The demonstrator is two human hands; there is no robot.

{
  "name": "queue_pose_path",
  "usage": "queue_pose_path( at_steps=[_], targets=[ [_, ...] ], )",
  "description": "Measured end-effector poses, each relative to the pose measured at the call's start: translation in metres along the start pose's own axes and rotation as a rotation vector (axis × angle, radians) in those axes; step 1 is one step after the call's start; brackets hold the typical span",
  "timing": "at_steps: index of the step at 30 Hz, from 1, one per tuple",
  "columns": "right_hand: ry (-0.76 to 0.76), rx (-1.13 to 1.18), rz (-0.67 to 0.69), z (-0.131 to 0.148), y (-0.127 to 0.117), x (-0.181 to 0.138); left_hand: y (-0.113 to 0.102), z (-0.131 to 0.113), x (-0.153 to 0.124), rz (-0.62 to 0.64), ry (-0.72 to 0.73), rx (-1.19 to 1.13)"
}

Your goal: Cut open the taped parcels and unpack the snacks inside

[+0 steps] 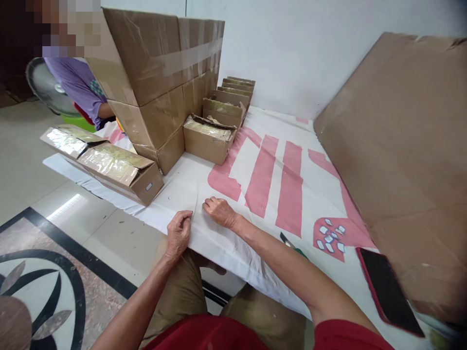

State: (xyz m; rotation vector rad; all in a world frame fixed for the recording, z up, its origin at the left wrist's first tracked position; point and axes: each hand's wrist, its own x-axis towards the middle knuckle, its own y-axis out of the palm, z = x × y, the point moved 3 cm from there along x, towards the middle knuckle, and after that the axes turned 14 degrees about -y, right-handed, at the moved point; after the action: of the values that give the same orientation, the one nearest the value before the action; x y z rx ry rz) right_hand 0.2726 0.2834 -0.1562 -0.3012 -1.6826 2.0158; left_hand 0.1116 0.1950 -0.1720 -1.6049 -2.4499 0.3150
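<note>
My left hand (178, 234) is closed in a pinch at the front edge of the cloth-covered table (226, 243). What its fingertips hold, if anything, is too small to make out. A little to the right and farther in, my right hand (220, 212) rests low over the white cloth with its fingers curled shut; their contents are hidden. Between the hands a thin pale line runs on the cloth, either a thread or a crease. Left of them lies a long cardboard box (109, 163) with clear plastic and torn flaps on top.
Stacked taped cartons (153, 73) stand behind, beside a row of open boxes (209, 138). A dark-bladed tool (286, 240) lies partly under my right forearm. Small white pieces (329, 237), a phone (390, 291) and a large cardboard panel (408, 160) are at right. A person in a purple sleeve (78, 85) sits behind.
</note>
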Motion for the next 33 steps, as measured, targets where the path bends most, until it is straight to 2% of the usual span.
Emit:
queue_pose_path(
  at_steps=[3, 6, 11, 14, 19, 22, 26, 33],
  targets=[
    [0.065, 0.126, -0.103, -0.009, 0.000, 0.005, 0.001, 0.000, 0.000, -0.001, -0.015, 0.006],
    [0.175, 0.291, -0.281, -0.020, -0.005, 0.003, 0.001, 0.000, 0.001, -0.001, -0.053, -0.006],
    [0.381, 0.687, -0.542, -0.018, -0.017, -0.029, 0.001, -0.003, 0.002, 0.028, -0.157, -0.095],
    [0.462, 0.942, -0.608, 0.000, -0.023, -0.057, 0.013, -0.013, -0.006, 0.134, -0.251, -0.171],
    [0.550, 1.216, -0.686, 0.029, -0.026, -0.094, 0.045, -0.039, -0.034, 0.421, -0.433, -0.295],
    [0.576, 1.287, -0.713, 0.039, -0.027, -0.110, 0.057, -0.049, -0.047, 0.504, -0.500, -0.342],
    [0.591, 1.299, -0.749, 0.046, -0.034, -0.134, 0.065, -0.058, -0.057, 0.515, -0.515, -0.345],
    [0.634, 1.062, -0.770, 0.062, -0.047, -0.171, 0.079, -0.068, -0.082, 0.552, -0.494, -0.268]
  ],
)
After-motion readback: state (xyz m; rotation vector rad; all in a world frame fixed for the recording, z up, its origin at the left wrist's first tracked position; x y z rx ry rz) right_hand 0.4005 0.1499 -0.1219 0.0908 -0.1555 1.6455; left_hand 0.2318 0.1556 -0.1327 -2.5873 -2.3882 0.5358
